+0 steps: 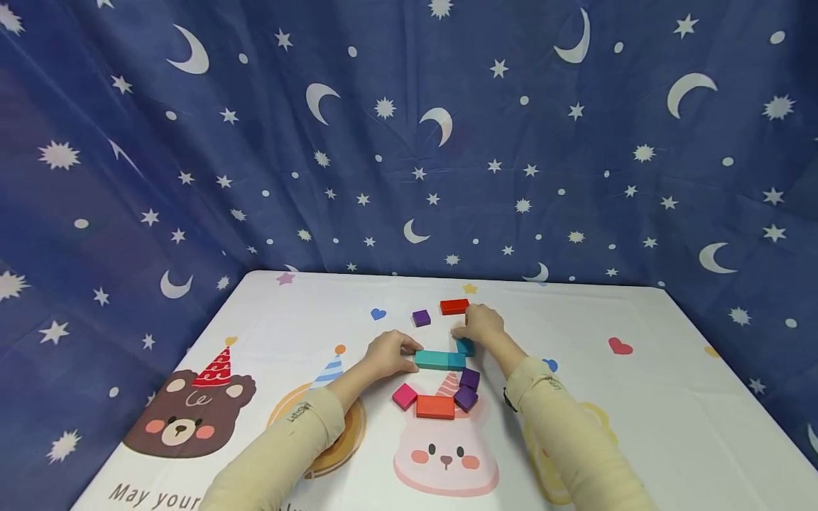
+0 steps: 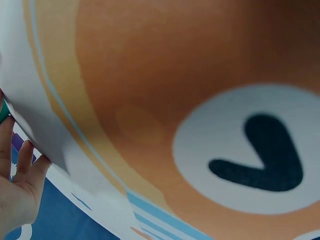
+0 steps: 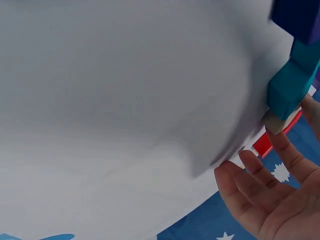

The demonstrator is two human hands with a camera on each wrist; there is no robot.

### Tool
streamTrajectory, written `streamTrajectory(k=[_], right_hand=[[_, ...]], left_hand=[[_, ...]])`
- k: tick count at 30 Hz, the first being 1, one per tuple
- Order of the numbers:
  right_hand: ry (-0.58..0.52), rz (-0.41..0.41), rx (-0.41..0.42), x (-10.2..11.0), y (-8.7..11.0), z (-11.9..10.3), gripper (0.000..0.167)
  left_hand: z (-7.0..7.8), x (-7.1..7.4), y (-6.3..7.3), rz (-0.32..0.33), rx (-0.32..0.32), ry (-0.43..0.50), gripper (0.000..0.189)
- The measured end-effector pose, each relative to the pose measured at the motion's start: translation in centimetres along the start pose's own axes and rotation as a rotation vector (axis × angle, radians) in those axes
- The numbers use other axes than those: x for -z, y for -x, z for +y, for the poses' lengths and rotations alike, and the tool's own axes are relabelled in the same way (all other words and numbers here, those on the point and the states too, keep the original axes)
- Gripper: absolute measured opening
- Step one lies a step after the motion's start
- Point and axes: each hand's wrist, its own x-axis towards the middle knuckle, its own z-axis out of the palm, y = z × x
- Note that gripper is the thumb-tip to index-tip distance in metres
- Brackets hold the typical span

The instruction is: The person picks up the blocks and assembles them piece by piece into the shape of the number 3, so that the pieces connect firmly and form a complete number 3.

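Note:
At the left end of a long teal block, the left hand grips it between thumb and forefinger. The left wrist view catches only a sliver of the teal block between those fingertips. A blue block adjoins its right end, and another blue block lies behind that one. The right hand pinches a small beige block against the nearest blue block; the head view hides the beige block behind the fingers.
Nearer the person lie two purple blocks, an orange-red block and a pink block, forming a ring with the teal row. Farther back are a purple block and a red block. A starry curtain hangs behind the table.

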Motion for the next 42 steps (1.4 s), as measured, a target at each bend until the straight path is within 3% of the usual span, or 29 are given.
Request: streamTrajectory(k=[22, 42], right_hand=[[0.052, -0.079, 0.006, 0.45, -0.01, -0.49, 0.036], [0.051, -0.058, -0.015, 0.49, 0.12, -0.54, 0.035]], left_hand=[[-0.17, -0.06, 0.19, -0.016, 0.020, 0.001, 0.033], [0.02, 0.04, 0.09, -0.013, 0.020, 0.010, 0.034]])
